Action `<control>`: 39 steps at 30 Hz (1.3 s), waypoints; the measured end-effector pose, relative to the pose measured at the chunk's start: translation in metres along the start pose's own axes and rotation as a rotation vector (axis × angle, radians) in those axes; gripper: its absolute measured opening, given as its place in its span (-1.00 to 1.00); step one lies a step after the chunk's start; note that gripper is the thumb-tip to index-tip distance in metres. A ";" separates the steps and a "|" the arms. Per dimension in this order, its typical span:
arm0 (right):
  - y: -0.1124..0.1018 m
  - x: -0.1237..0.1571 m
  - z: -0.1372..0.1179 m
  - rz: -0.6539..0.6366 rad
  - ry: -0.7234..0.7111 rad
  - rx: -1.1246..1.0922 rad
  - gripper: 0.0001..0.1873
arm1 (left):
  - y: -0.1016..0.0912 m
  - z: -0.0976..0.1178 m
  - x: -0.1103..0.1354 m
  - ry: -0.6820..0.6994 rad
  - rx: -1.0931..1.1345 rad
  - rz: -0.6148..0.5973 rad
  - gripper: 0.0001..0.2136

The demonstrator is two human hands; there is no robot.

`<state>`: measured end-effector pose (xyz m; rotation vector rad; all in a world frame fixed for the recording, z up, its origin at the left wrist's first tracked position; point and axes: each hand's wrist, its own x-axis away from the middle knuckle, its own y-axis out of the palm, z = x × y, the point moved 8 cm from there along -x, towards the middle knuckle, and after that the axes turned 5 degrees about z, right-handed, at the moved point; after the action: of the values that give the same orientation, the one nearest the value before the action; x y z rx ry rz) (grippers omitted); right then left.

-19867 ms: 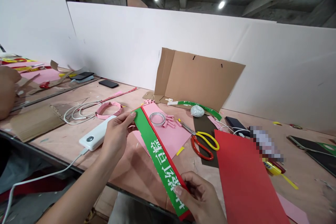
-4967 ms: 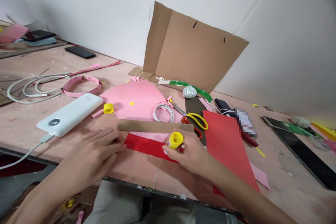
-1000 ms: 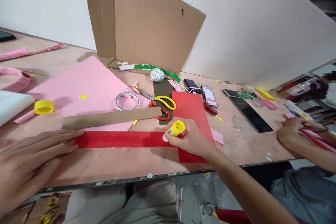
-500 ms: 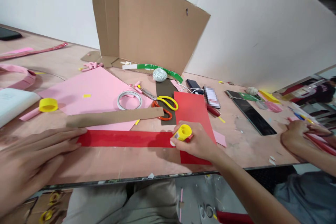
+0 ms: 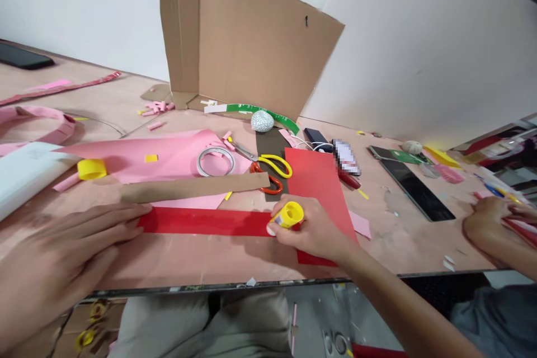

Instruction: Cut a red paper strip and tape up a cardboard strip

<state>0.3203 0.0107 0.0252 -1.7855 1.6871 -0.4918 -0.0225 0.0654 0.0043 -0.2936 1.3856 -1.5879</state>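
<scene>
A long red paper strip (image 5: 210, 222) lies flat along the near part of the table, its middle looking darker and shiny. My left hand (image 5: 79, 246) rests with fingers stretched out on the strip's left end. In my right hand (image 5: 308, 229) is a yellow glue stick (image 5: 290, 214), tilted, its lower end against the right part of the strip. Under that hand and beyond it lies a red paper sheet (image 5: 316, 179). Just behind the strip are a brown cardboard strip (image 5: 193, 187), scissors with yellow handles (image 5: 279, 165) and a second pair with red-orange handles (image 5: 272, 183).
A tape roll (image 5: 216, 162) and pink paper (image 5: 180, 145) lie behind the strip. A tall cardboard panel (image 5: 260, 39) stands at the back. Phones (image 5: 419, 190) lie to the right, near another person's hands (image 5: 486, 224). The table's front edge (image 5: 218, 285) is close.
The view has shifted a little, so the scene sits further right. My right hand with the glue stick has slid slightly left along the strip. One pink sheet's far edge now looks lifted or folded.
</scene>
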 end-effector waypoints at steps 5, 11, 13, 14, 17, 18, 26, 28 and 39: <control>0.012 -0.007 -0.007 -0.020 -0.008 -0.040 -0.87 | 0.006 0.003 0.003 0.131 -0.052 -0.028 -0.65; 0.021 -0.013 -0.017 -0.039 -0.033 -0.036 -0.91 | 0.008 0.007 0.004 0.131 -0.097 -0.061 -0.62; 0.023 -0.015 -0.020 -0.039 -0.017 -0.023 -0.92 | 0.009 0.008 0.005 0.134 -0.114 -0.088 -0.62; 0.026 -0.016 -0.023 -0.056 -0.022 -0.038 -0.93 | 0.010 0.009 0.005 0.136 -0.119 -0.095 -0.61; 0.034 -0.021 -0.038 -0.108 -0.078 -0.145 -0.84 | 0.008 0.009 0.006 0.123 -0.129 -0.098 -0.59; 0.032 -0.024 -0.040 -0.082 -0.085 -0.193 -0.80 | 0.008 0.009 0.005 0.117 -0.135 -0.103 -0.59; -0.003 -0.045 0.008 0.244 0.307 -0.696 -0.54 | 0.006 0.010 0.004 0.106 -0.111 -0.094 -0.64; 0.000 -0.049 0.011 0.239 0.352 -0.716 -0.51 | 0.005 0.008 0.002 0.062 -0.075 -0.103 -0.66; 0.064 -0.060 -0.008 0.139 0.445 -1.098 -0.50 | -0.011 0.019 -0.014 -0.054 0.186 -0.178 -0.72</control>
<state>0.2603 0.0694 -0.0025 -2.3420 2.6876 0.2008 -0.0073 0.0629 0.0254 -0.3529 1.1874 -1.8281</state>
